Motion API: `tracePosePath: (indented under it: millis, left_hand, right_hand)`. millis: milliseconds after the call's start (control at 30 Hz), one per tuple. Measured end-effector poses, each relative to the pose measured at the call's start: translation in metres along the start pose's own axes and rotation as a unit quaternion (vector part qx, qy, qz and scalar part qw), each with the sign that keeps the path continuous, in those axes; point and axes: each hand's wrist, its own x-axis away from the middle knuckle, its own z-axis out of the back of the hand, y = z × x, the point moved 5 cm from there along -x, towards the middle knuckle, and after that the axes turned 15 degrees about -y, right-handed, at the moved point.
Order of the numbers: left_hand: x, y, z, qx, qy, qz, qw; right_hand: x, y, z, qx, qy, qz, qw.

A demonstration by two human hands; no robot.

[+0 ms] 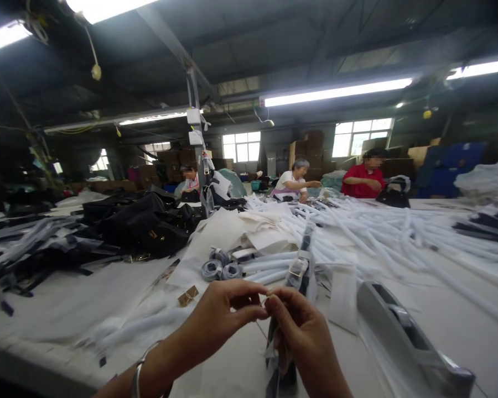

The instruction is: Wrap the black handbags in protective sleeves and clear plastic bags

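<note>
My left hand (224, 312) and my right hand (302, 331) meet low in the middle of the view, fingertips pinched together on a small piece at the top of a dark strap (302, 265). The strap carries a gold buckle (296, 269), is wrapped in clear film and hangs down past my right palm. A thin bangle circles my left wrist. What sits between the fingertips is too small to name.
A grey tape dispenser (402, 331) lies at the right. Rolls of tape (219, 268) and white wrapped straps (377, 232) cover the table (66, 309). Black bags (145, 221) are piled left. Three people work at the far side.
</note>
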Motion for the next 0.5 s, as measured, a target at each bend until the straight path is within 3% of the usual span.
tracePosePath:
  millis: [133, 300, 500]
  left_hand:
    - [-0.006, 0.003, -0.002, 0.139, -0.014, 0.017, 0.990]
    - [-0.013, 0.003, -0.022, 0.334, -0.040, 0.010, 0.942]
    - [-0.022, -0.001, -0.041, 0.438, -0.026, -0.008, 0.899]
  right_hand:
    - [0.011, 0.002, 0.018, 0.017, 0.040, 0.016, 0.999]
    - [0.020, 0.007, 0.033, -0.014, 0.084, 0.030, 0.996]
    - [0.029, 0.018, 0.035, -0.091, 0.086, 0.011, 0.992]
